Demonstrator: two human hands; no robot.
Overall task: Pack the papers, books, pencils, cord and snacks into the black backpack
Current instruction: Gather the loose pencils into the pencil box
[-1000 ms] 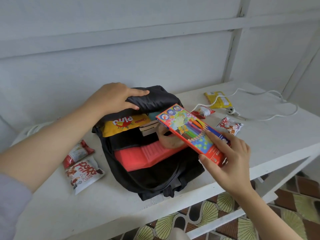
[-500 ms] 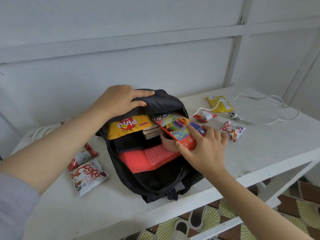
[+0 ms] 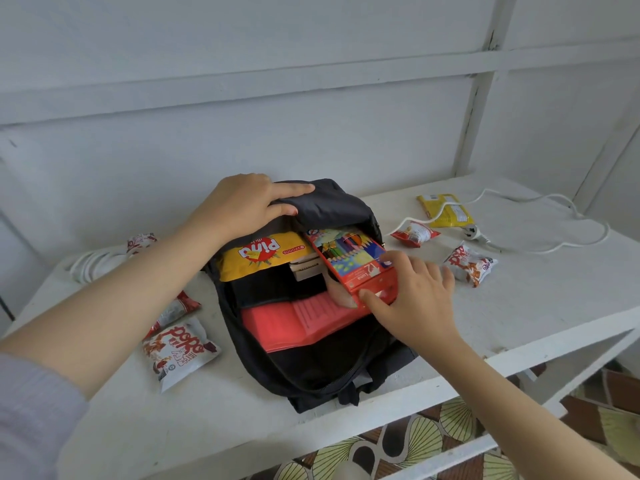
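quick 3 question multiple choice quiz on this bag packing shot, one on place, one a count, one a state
1. Where is the pencil box?
A. on the floor
B. partly inside the backpack opening
C. beside the plug

2. How many snack packets lie on the table to the right of the backpack?
A. one
B. three
C. five

3. What state is the backpack in?
A. zipped shut
B. hanging on the wall
C. open, flap held back

Answers:
1 B, the right hand pinches the box, whose far end is in the opening.
2 B, there is a yellow packet, a small red packet and a white and red packet.
3 C, the left hand grips the raised flap and a red folder shows inside.
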